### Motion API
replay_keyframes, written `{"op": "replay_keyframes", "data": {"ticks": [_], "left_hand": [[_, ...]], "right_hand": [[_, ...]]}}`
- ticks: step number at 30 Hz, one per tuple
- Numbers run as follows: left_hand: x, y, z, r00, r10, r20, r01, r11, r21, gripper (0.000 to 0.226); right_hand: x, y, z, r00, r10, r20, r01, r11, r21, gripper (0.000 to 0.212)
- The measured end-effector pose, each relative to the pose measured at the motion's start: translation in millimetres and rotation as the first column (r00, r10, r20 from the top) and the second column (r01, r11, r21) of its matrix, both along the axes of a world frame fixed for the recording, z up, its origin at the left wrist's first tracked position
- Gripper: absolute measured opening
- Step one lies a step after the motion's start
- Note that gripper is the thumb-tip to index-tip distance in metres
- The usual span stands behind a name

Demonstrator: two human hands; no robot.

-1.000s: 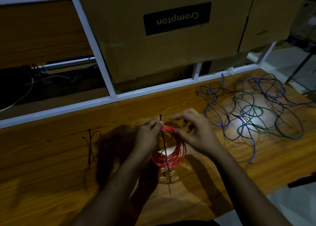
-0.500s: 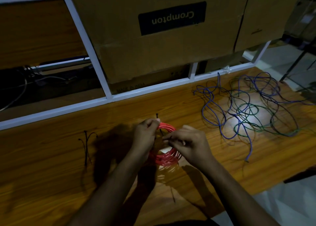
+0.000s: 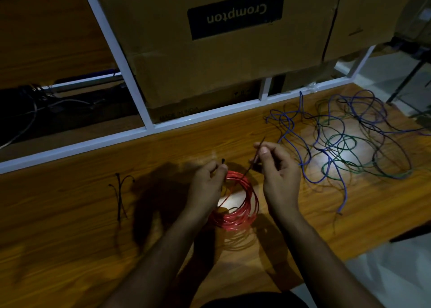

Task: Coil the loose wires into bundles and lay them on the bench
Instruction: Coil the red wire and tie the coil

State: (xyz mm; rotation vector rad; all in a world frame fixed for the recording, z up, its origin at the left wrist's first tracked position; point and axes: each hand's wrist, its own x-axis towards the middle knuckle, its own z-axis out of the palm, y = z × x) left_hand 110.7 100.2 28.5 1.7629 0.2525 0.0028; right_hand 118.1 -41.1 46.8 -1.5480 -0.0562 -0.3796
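Observation:
A red wire coil stands on the wooden bench between my hands. My left hand pinches the head end of a black cable tie at the coil's top. The tie's tail is pinched in my right hand, drawn up and to the right of the coil, and the tie passes through the coil. Loose blue, green and dark wires lie tangled on the bench to the right.
Spare black cable ties lie on the bench to the left. A white metal frame runs along the bench's back edge, with large cardboard boxes behind it. The bench's front edge and floor are at lower right.
The tie's tail hung down past the coil; my right hand has taken it and pulled it up to the right. The coil stays in place under my left hand.

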Motion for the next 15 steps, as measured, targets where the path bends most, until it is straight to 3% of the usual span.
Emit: {"op": "replay_keyframes", "data": {"ticks": [3,5,8,11,13,15], "left_hand": [[-5,-4,6,0.999,-0.009,0.04,0.011,0.999,-0.031,0.032],[-6,-8,9,0.998,0.017,0.053,-0.013,0.997,-0.075,0.033],[-7,-11,10,0.997,0.045,0.057,-0.037,0.991,-0.128,0.033],[-9,-15,10,0.997,0.07,0.02,-0.066,0.987,-0.149,0.03],[-9,-16,11,0.996,0.093,-0.003,-0.092,0.981,-0.168,0.029],[-7,-14,9,0.993,0.12,-0.017,-0.121,0.967,-0.225,0.028]], "right_hand": [[3,-5,16,0.998,0.022,-0.062,-0.014,0.992,0.128,0.016],[5,-7,23,0.991,0.086,-0.1,-0.073,0.989,0.132,0.014],[0,-7,19,0.989,0.14,-0.055,-0.147,0.977,-0.152,0.013],[-6,-12,15,0.972,0.194,0.132,-0.11,0.873,-0.475,0.023],[-7,-17,16,0.918,0.355,0.177,-0.171,0.757,-0.63,0.035],[-9,-18,16,0.852,0.517,0.088,-0.245,0.541,-0.805,0.05]]}}
